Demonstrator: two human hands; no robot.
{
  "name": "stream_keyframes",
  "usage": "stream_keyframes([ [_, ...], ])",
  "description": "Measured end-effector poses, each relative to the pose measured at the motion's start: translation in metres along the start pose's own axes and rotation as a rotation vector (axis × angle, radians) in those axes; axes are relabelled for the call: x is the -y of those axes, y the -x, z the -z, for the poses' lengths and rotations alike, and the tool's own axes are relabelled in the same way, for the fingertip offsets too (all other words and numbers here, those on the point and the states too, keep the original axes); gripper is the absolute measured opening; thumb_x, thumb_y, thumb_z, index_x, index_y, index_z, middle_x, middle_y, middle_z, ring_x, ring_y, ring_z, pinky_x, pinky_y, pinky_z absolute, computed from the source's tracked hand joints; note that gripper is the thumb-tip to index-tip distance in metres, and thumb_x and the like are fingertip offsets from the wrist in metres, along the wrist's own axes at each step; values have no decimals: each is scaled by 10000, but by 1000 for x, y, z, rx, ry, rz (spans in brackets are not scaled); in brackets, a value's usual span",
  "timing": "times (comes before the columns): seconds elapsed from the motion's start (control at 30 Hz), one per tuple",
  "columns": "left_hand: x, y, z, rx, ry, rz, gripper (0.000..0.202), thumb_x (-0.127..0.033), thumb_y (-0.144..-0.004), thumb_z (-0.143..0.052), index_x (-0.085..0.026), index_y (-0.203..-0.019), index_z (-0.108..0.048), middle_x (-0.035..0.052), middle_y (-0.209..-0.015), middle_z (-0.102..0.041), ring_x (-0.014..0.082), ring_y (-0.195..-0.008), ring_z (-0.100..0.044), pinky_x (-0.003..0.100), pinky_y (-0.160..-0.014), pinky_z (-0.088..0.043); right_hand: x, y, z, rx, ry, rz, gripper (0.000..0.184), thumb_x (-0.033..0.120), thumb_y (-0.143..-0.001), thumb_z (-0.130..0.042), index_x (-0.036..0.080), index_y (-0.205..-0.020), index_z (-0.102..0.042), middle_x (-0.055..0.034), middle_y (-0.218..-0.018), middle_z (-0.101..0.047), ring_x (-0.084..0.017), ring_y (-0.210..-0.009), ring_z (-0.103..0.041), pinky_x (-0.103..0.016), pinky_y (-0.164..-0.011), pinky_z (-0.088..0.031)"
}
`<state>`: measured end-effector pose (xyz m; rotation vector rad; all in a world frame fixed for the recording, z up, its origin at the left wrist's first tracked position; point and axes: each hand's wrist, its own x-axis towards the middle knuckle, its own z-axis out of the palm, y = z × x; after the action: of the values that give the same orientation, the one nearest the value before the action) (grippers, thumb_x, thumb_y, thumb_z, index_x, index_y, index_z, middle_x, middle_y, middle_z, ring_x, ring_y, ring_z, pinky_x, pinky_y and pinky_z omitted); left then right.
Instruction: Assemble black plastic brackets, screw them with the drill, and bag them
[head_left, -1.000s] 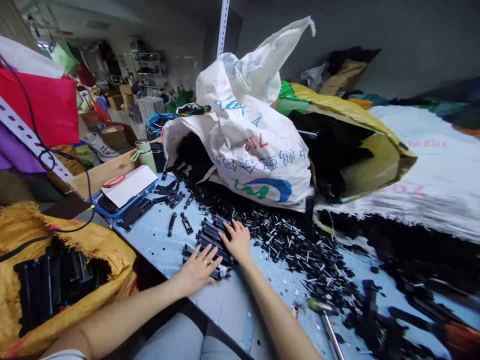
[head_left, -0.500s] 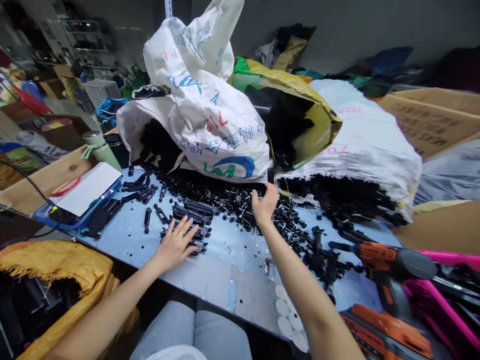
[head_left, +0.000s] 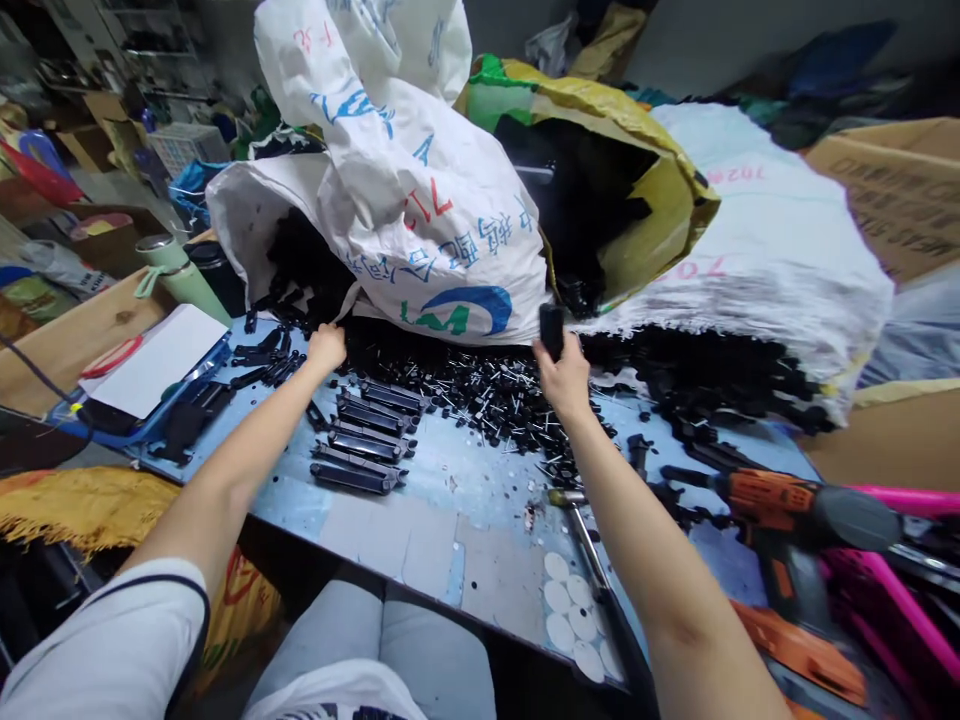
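My right hand (head_left: 568, 378) is raised over the pile, closed around a black plastic piece (head_left: 552, 330) that stands upright in its grip. My left hand (head_left: 328, 347) is closed at the lower edge of the white woven sack (head_left: 450, 215), beside the sack's mouth; what its fingers hold is hidden. Between the arms, several long black plastic parts (head_left: 367, 445) lie in a row on the blue tabletop (head_left: 435, 480). Behind them spreads a heap of small black pieces and screws (head_left: 487, 400).
A hammer (head_left: 589, 545) and white discs (head_left: 577, 610) lie near the right forearm. An orange power drill (head_left: 780, 500) sits at the right. A yellow sack (head_left: 667, 250) of black parts stands behind. At the left are a green bottle (head_left: 180, 280) and a blue tray (head_left: 217, 350).
My left hand has moved from the row of long parts up to the sack's edge and closed. My right hand now lifts a black piece clear of the heap. The view has shifted slightly.
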<state>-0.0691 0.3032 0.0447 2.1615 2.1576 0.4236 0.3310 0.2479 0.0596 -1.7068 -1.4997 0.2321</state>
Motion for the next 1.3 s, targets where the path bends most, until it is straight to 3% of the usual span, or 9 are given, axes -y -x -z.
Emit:
stream_keyframes([
  [0.1,3,-18,-2,15,47,-13,262,-311,-888,-537,-76,-995,-584,97,-1006,-613,180,-933,-578,389,-827,-483,21,34,3,195,-253,-88,482,623,-823,-445,167,-929,-559,-42,-733,-619,-159,-635,-576,-276,-596,-453],
  [0.23,4,-16,-4,-52,114,-31,415,-412,-877,-523,-64,-652,-535,113,-791,-645,192,-938,-563,414,-854,-444,43,83,3,381,-729,-359,535,713,-782,-428,193,-858,-527,-30,-699,-616,-167,-588,-589,-295,-510,-484],
  [0.43,15,18,10,-534,508,-193,537,-595,-804,-411,-94,-632,-497,-1,-800,-640,82,-953,-543,301,-844,-399,51,151,14,521,-963,-445,440,556,-704,-669,196,-919,-537,-33,-831,-661,-154,-721,-637,-337,-716,-535],
  [0.57,-15,79,27,-685,678,-248,588,-496,-909,-185,-22,-838,-526,45,-1012,-612,73,-1028,-539,322,-784,-383,59,194,18,507,-1019,-446,436,431,-668,-737,202,-1001,-572,-30,-910,-660,-167,-847,-634,-381,-890,-481],
  [0.73,-84,203,20,-449,673,-470,362,-441,-891,-497,-106,-1025,-519,82,-980,-632,141,-897,-613,288,-739,-486,71,240,13,498,-1176,-342,445,373,-634,-750,228,-986,-521,-18,-1030,-606,-175,-968,-589,-360,-908,-463],
  [0.87,-96,269,5,-282,704,-628,235,-334,-907,-483,-163,-1067,-491,82,-953,-648,169,-873,-643,290,-756,-510,39,267,33,493,-860,-177,542,341,-622,-759,230,-1057,-456,-39,-1034,-582,-195,-964,-580,-362,-859,-469],
  [1.1,-85,295,22,95,709,-408,399,-287,-961,-289,-159,-1295,-467,111,-1086,-613,200,-1023,-580,336,-862,-473,12,283,60,628,19,274,380,360,-802,-625,215,-1150,-583,-118,-1103,-590,-279,-1088,-496,-486,-970,-344],
  [1.2,-94,302,24,231,820,-349,431,-308,-958,-308,-174,-1341,-453,78,-960,-618,152,-815,-601,309,-802,-487,41,276,37,604,-123,196,408,399,-886,-507,242,-1262,-525,-108,-1096,-590,-244,-1040,-538,-447,-948,-391],
  [1.3,-105,307,19,340,972,-222,459,-342,-937,-380,-186,-1367,-424,60,-975,-603,77,-560,-529,273,-666,-504,69,273,17,623,-566,-131,515,476,-922,-392,257,-1388,-371,-68,-965,-610,-165,-762,-609,-344,-729,-512],
])
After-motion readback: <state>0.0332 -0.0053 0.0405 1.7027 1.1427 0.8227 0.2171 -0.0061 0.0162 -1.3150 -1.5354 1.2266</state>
